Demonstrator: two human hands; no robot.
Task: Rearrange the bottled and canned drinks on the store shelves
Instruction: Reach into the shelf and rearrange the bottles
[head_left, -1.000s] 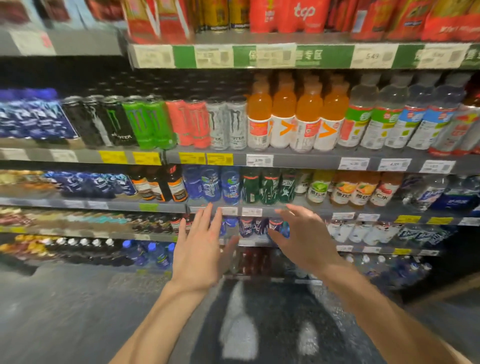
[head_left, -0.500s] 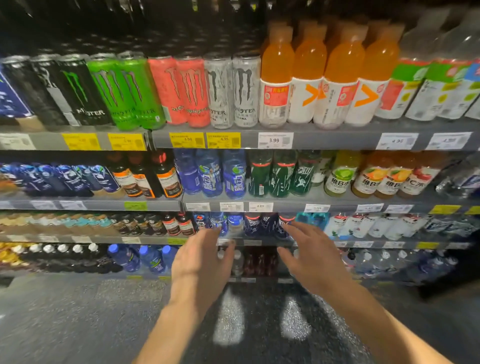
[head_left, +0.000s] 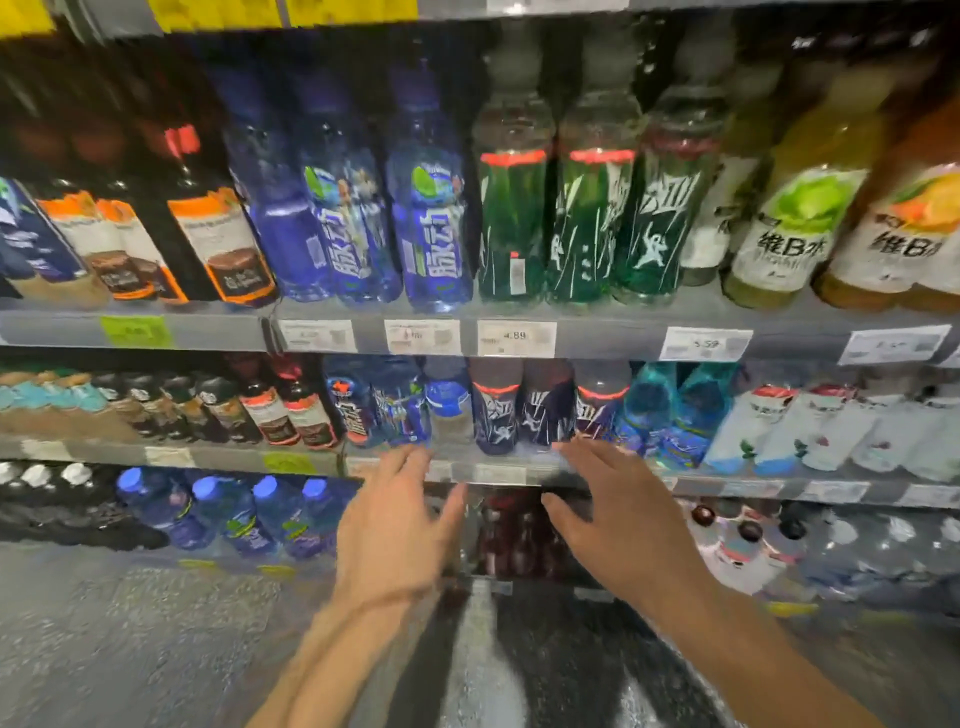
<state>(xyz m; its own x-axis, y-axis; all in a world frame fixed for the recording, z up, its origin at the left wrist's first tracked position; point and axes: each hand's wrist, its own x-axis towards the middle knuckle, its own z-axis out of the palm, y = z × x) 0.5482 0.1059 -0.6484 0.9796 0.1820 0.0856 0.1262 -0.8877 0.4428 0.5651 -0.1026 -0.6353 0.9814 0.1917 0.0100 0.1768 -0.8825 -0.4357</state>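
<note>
Store shelves of bottled drinks fill the head view. My left hand (head_left: 397, 525) and my right hand (head_left: 618, 519) reach forward side by side, fingers straight, holding nothing. Their fingertips lie at the front edge of the lower shelf (head_left: 498, 473). Just behind that edge stand dark purple-labelled bottles (head_left: 496, 410) and blue bottles (head_left: 400, 405). On the shelf above stand blue sports-drink bottles (head_left: 431, 208) and green bottles (head_left: 511, 213). Dark red bottles (head_left: 519, 540) on the shelf below show between my hands.
Brown bottles with orange labels (head_left: 218, 228) stand upper left, vitamin-water bottles (head_left: 789, 218) upper right. White-labelled bottles (head_left: 810, 431) and teal bottles (head_left: 670, 415) sit right of my hands. Blue-capped bottles (head_left: 234, 509) stand lower left. Grey speckled floor (head_left: 130, 649) lies below.
The view has moved closer and lower; the can shelf has left the frame. Both hands have reached forward to the lower shelf edge, staying open.
</note>
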